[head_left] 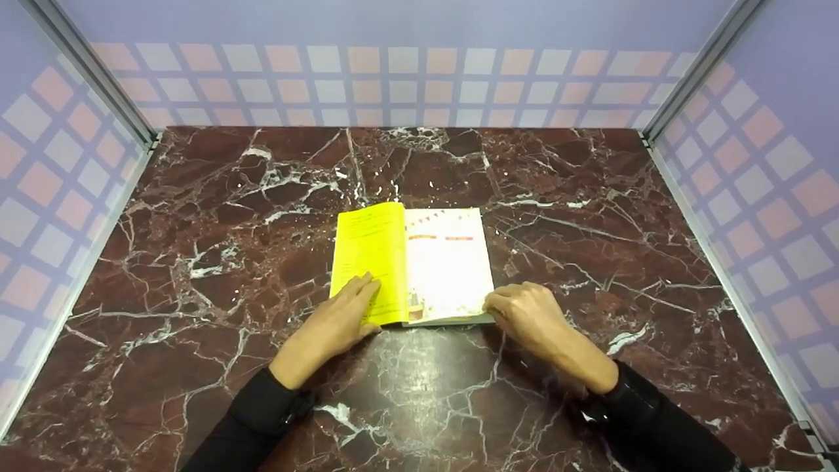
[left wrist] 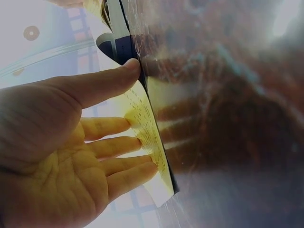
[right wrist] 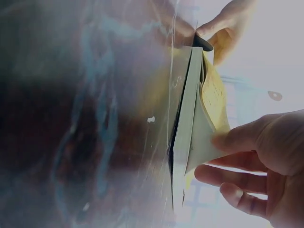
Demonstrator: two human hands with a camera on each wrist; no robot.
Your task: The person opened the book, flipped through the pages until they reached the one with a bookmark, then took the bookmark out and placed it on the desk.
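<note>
pinching the white page [head_left: 449, 272] by its near corner, the right hand [head_left: 534, 314] should lift gently; the left hand [head_left: 334, 318], fingers straight, rests on the yellow page [head_left: 370, 242] of the book [head_left: 405, 262] lying open on the tabletop [head_left: 603, 210].

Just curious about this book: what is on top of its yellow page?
The left hand rests on the lower part of the yellow page; the part it covers cannot be seen.

Our marbled tabletop [head_left: 603, 229]
We see a checked back panel [head_left: 419, 23] at 12 o'clock, side panels [head_left: 29, 229] at 9 and 3, metal posts [head_left: 96, 72] at 10 and 2.
</note>
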